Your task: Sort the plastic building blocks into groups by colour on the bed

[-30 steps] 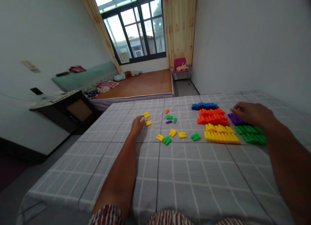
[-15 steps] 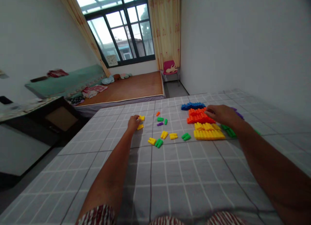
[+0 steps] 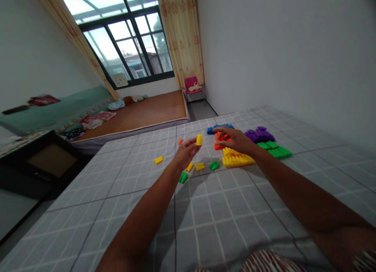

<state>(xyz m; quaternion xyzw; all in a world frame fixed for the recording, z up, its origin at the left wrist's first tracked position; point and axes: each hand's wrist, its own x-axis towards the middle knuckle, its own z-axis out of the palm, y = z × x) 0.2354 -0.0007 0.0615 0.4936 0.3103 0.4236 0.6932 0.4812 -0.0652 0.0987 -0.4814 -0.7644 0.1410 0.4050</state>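
My left hand (image 3: 186,152) pinches a yellow toy block (image 3: 199,140) between its fingertips, raised above the tabletop. To its right, my right hand (image 3: 232,138) hovers with thumb and fingers apart, holding nothing. Beneath and behind the right hand lie a yellow block pile (image 3: 236,158), an orange pile (image 3: 219,142) partly covered by the fingers, and a blue pile (image 3: 213,129). Loose pieces lie around my left hand: a yellow block (image 3: 159,160), a green block (image 3: 183,177), another yellow block (image 3: 199,166) and a green block (image 3: 214,165).
Purple blocks (image 3: 260,135) and green blocks (image 3: 276,149) are grouped right of my right wrist. A small orange piece (image 3: 180,141) lies farther back. The checked cloth (image 3: 205,213) covers the table. Beyond are a bed (image 3: 147,111), a dark cabinet (image 3: 53,158) and a pink chair (image 3: 191,83).
My left hand has lifted a yellow block off the table and carried it right. My right hand has moved off the orange pile toward it, with fingers opened. The camera view has turned slightly right.
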